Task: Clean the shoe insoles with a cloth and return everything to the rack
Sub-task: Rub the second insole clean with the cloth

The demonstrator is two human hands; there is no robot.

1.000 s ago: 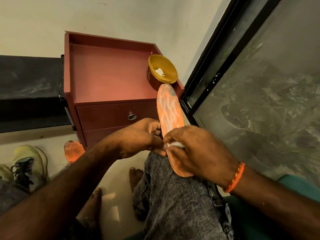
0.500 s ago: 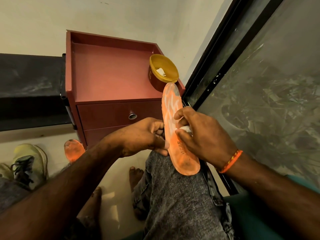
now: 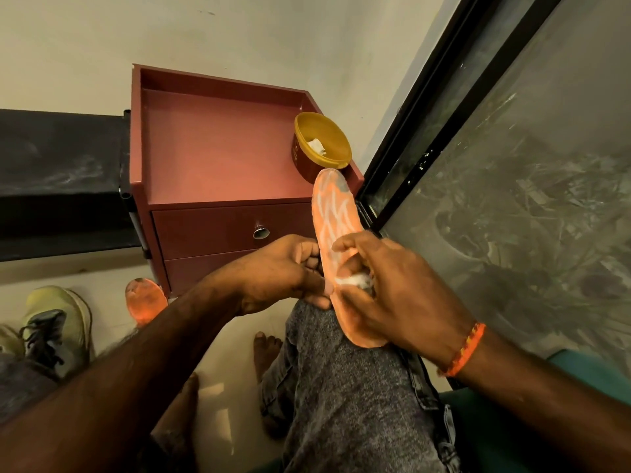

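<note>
A round yellow plastic bowl [image 3: 322,139] stands on the right front corner of the dark red wooden bedside cabinet [image 3: 218,155], with a crumpled white scrap [image 3: 317,146] lying inside it. In front of the cabinet, the long orange foam insole with pale streaks [image 3: 336,220] rests on the grey-jeaned knee [image 3: 345,387], its toe tip overlapping the bowl's lower wall. The left hand [image 3: 280,271] grips the insole's left edge with curled fingers. The right hand [image 3: 392,295] pinches a small white cloth wad [image 3: 355,279] against the insole's middle. Left of the cabinet, on the pale floor, lie a second orange insole [image 3: 145,300] and a yellow-green laced sneaker [image 3: 56,322]. Right of the cabinet runs a black-framed glass window [image 3: 512,165].
</note>
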